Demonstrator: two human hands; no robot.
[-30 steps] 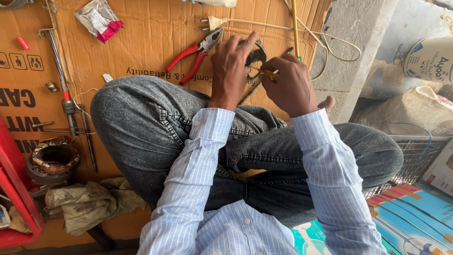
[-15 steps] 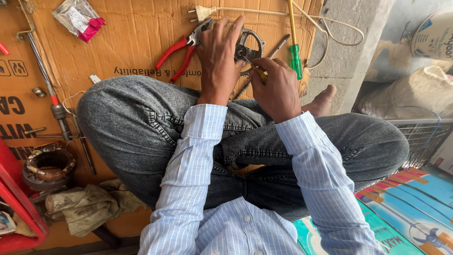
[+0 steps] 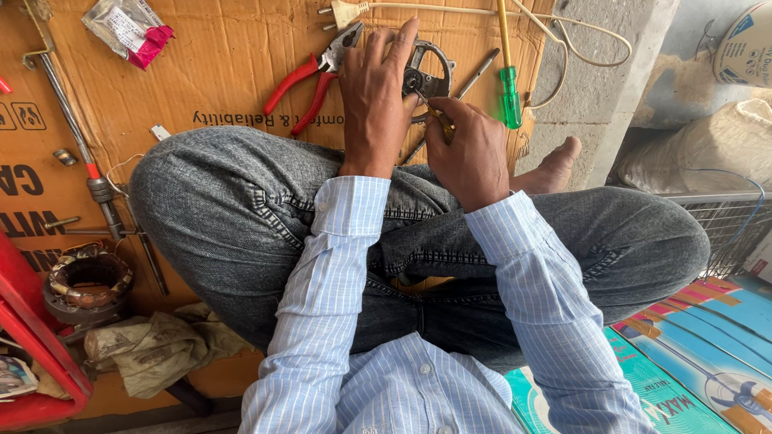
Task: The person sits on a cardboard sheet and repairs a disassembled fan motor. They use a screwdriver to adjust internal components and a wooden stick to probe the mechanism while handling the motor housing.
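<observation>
I sit cross-legged in grey jeans on flattened cardboard [image 3: 201, 96]. My left hand [image 3: 374, 96] lies flat, fingers spread, over a round grey metal motor part [image 3: 430, 76] on the cardboard in front of my knees. My right hand [image 3: 470, 153] is closed around a small yellow-handled screwdriver [image 3: 437, 120], whose tip points into the centre of that part. Red-handled pliers [image 3: 310, 84] lie just left of my left hand. A green-handled screwdriver [image 3: 509, 92] and a plain metal rod [image 3: 474, 76] lie to the right of the part.
A cream cable with a plug [image 3: 346, 12] runs along the top. At left lie long metal rods [image 3: 84, 161], a copper-wound stator [image 3: 88, 281], a dirty rag [image 3: 153, 345] and a red tray edge [image 3: 32, 345]. Colourful boxes [image 3: 700, 345] sit lower right, a wire grille [image 3: 724, 225] beside them.
My left hand has opened out flat over the metal part, and my right hand has brought the screwdriver tip down to its centre. The camera view shifted slightly.
</observation>
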